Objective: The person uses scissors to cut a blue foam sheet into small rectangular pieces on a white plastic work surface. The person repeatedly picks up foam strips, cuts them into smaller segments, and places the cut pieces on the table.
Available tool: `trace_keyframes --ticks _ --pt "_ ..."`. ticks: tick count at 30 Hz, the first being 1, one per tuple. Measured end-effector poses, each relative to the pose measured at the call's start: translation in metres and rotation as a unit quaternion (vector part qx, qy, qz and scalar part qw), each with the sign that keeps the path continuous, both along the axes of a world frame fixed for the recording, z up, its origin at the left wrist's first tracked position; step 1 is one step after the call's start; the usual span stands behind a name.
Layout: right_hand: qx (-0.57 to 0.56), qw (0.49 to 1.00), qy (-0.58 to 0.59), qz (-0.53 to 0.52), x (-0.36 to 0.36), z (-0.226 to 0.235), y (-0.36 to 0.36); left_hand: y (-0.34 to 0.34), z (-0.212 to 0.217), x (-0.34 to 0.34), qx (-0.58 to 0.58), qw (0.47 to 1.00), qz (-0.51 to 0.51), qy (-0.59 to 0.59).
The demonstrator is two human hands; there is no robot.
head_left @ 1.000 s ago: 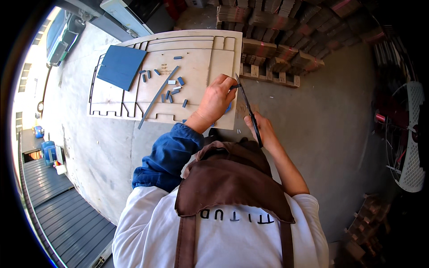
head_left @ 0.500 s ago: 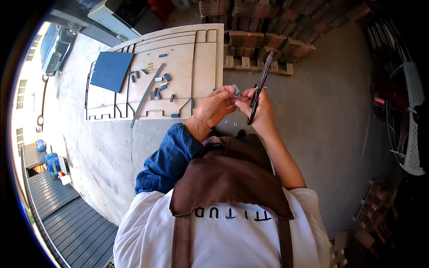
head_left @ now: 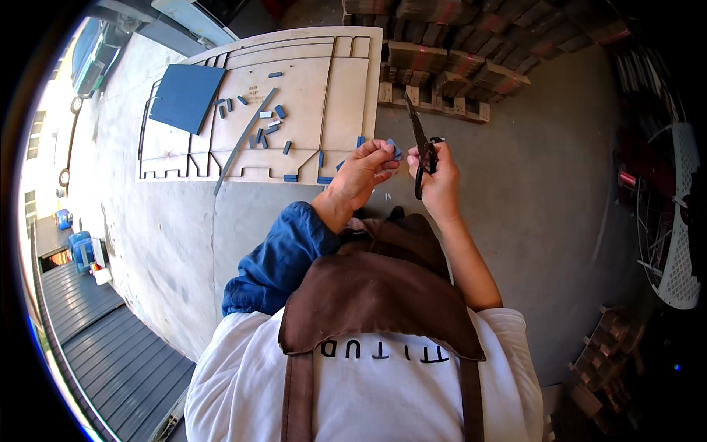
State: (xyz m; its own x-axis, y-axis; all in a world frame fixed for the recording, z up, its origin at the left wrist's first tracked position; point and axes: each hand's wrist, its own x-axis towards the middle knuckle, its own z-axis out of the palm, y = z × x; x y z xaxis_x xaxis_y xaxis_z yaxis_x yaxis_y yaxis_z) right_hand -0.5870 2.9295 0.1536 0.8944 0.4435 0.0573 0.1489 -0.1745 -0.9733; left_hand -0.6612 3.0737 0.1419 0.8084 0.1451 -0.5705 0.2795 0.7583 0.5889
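My left hand (head_left: 357, 175) is closed, pinching a small blue-grey piece (head_left: 395, 150) that looks like foam between thumb and fingers. Black-handled scissors (head_left: 417, 131) are in my right hand (head_left: 441, 186), fingers wrapped about the handles and blades pointing away from me. A narrow gap separates the piece from the scissors. Beyond my left hand lies a plywood board (head_left: 348, 85) with dark lines across it. On it are a dark blue sheet (head_left: 187, 97), a long grey-blue strip (head_left: 246, 140) and several small blue blocks (head_left: 286, 148), some along its near edge.
Bundled flat cardboard (head_left: 417, 60) is stacked on a wooden pallet (head_left: 471, 110) at the far side. White scraps (head_left: 388, 197) lie on the concrete floor near my feet. A white mesh panel (head_left: 679, 221) stands at the right; a blue container (head_left: 81, 249) is at the left.
My hands have moved apart, and the scissors now tilt to the left instead of the right. My left hand still pinches a small piece. The whole view has shifted slightly.
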Motion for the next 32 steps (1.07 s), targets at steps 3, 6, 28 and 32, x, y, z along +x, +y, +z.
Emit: trace_keyframes --ticks 3,6,28,32 --pt "0.037 0.998 0.045 0.025 0.002 -0.004 0.002 0.001 -0.002 0.0 0.012 0.999 -0.029 -0.018" --pt "0.054 0.996 0.059 0.048 0.006 -0.007 0.002 0.005 0.0 0.0 0.007 0.998 -0.05 -0.024" --pt "-0.076 0.997 -0.032 0.014 0.006 -0.012 0.002 0.008 -0.016 -0.015 -0.061 0.997 -0.051 0.003" --pt "-0.134 0.99 -0.007 -0.035 0.021 -0.028 -0.013 0.007 -0.012 -0.016 -0.111 0.994 -0.014 0.0"
